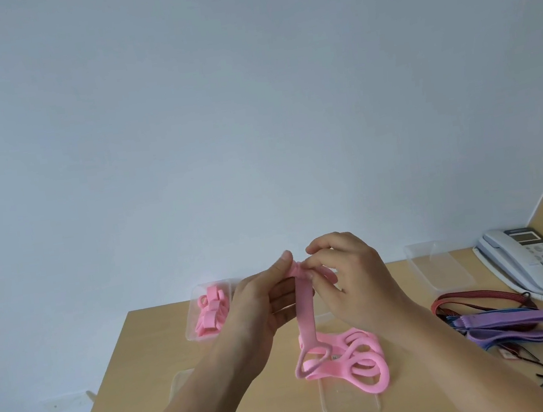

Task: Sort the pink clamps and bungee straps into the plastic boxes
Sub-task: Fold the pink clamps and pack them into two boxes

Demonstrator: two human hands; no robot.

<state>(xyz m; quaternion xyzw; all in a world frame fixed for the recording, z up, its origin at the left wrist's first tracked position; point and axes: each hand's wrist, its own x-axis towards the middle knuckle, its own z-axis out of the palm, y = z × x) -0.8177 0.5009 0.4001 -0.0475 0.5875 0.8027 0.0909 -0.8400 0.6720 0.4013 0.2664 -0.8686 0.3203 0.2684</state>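
Above the wooden table (163, 341), my left hand (259, 307) and right hand (352, 281) both pinch the upper end of one pink clamp (304, 308); its looped lower end hangs over the loose pink pile (356, 360). Far left: plastic box (191, 306) holding pink clamps. Right: second clear box (438, 266), bungee straps (513, 321) lying on the table near it

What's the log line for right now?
left hand, right hand: pinch top of pink clamp | clamp hangs toward pink pile | left box: pink clamps inside | bungee straps: on table
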